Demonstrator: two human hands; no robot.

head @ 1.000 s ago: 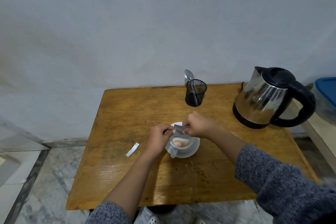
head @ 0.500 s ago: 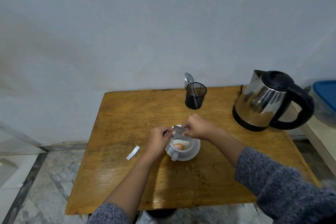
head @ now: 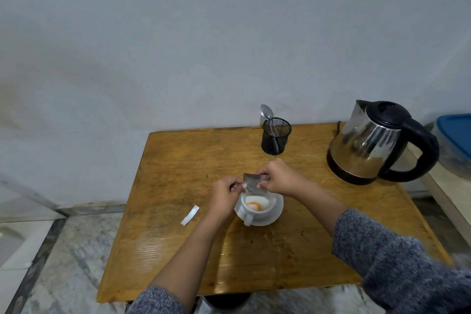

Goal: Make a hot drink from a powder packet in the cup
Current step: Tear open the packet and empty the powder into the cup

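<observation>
A white cup (head: pixel 254 208) stands on a white saucer (head: pixel 275 214) in the middle of the wooden table (head: pixel 178 160), its handle pointing toward me. Pale and orange powder lies in the cup's bottom. Just above the cup's rim I hold a small silvery powder packet (head: pixel 252 182) with both hands. My left hand (head: pixel 225 195) pinches its left edge and my right hand (head: pixel 279 177) pinches its right edge. A steel electric kettle (head: pixel 369 145) with a black lid and handle stands at the back right of the table.
A black mesh holder (head: pixel 276 136) with a metal spoon (head: pixel 267 113) in it stands behind the cup near the wall. A torn white strip (head: pixel 190 215) lies left of my left hand. A blue-lidded container (head: pixel 456 140) sits on a ledge at the far right.
The packet sits a little higher and more spread out between my fingers than before. My view has tilted slightly, so the table appears lower. Cup, kettle and strip have not moved.
</observation>
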